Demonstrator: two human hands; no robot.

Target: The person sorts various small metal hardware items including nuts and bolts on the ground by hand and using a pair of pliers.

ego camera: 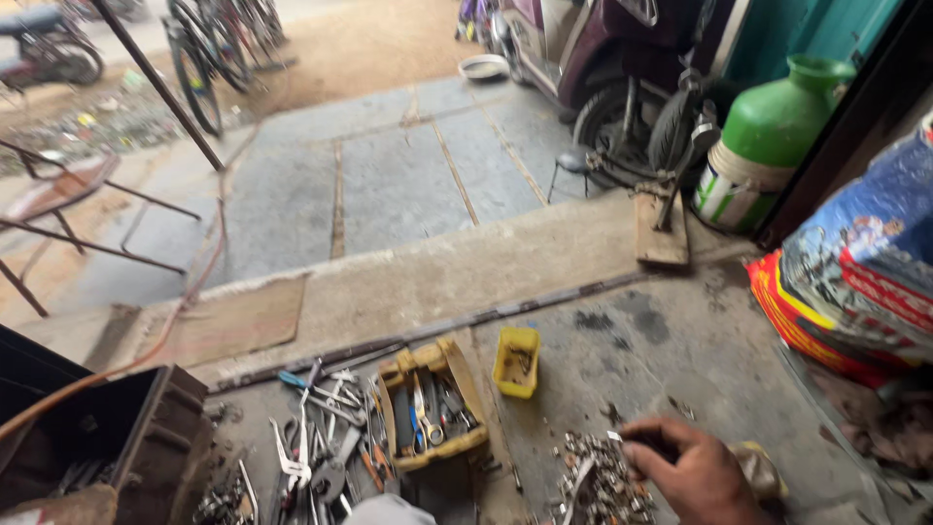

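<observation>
Reaching hand: right hand (695,472) comes in low at the bottom edge, just right of the scrap pile (598,481), fingers curled and pinched on a small dark piece; what that piece is I cannot tell.
Left hand: out of view.
Scrap pile: heap of small metal bits on the floor (622,350), touching the fingertips on its right side.
Yellow tub (516,362): small open box, up and left of the pile, standing apart from it.
Tray (431,403): yellow compartment tray with spanners and pliers, left of the pile, beyond a strip of bare floor.
Loose tools (316,437): pliers and cutters spread on the floor, further left than the tray.
Dark crate (146,437): far left of the pile, at the frame edge.
Green pot (777,122): well up and right of the pile, beside a parked scooter (593,58).
Sacks (860,282): printed bags stacked right of the pile.
</observation>
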